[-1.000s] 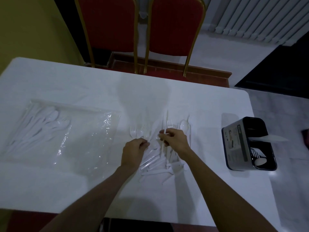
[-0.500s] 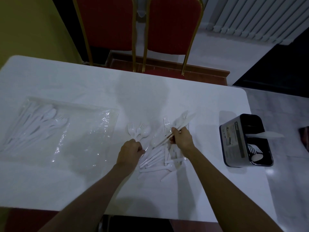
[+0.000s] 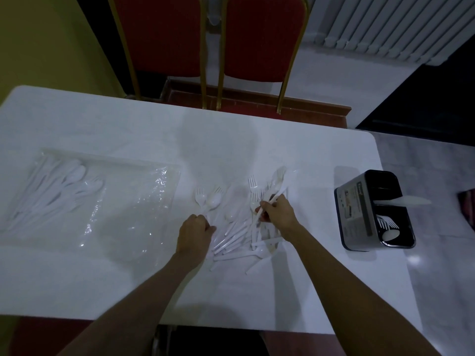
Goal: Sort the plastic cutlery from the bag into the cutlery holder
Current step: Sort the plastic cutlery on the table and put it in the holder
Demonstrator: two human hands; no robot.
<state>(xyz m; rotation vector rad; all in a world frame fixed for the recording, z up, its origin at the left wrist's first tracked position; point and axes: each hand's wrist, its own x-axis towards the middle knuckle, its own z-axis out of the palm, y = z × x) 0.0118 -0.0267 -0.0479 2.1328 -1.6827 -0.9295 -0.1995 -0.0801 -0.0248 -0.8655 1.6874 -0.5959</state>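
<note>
A loose pile of white plastic cutlery (image 3: 239, 235) lies in the middle of the white table (image 3: 257, 150). My right hand (image 3: 279, 213) pinches the handles of a few white pieces (image 3: 276, 185) that fan up and to the right. Fingers curled, my left hand (image 3: 195, 231) rests at the pile's left edge, over the handles of a fork and spoon (image 3: 208, 200). The clear plastic bag (image 3: 84, 196), with several spoons inside, lies flat at the left. The black cutlery holder (image 3: 372, 210) stands at the right with forks, a spoon and a knife in it.
Two red chairs with gold frames (image 3: 208, 39) stand beyond the far table edge. A white radiator (image 3: 401, 24) is at the back right. A dark red object (image 3: 469, 204) shows at the right frame edge.
My right hand has gathered white pieces from the pile and tilted them up to the right. My left hand has slid slightly left and down along the pile's edge.
</note>
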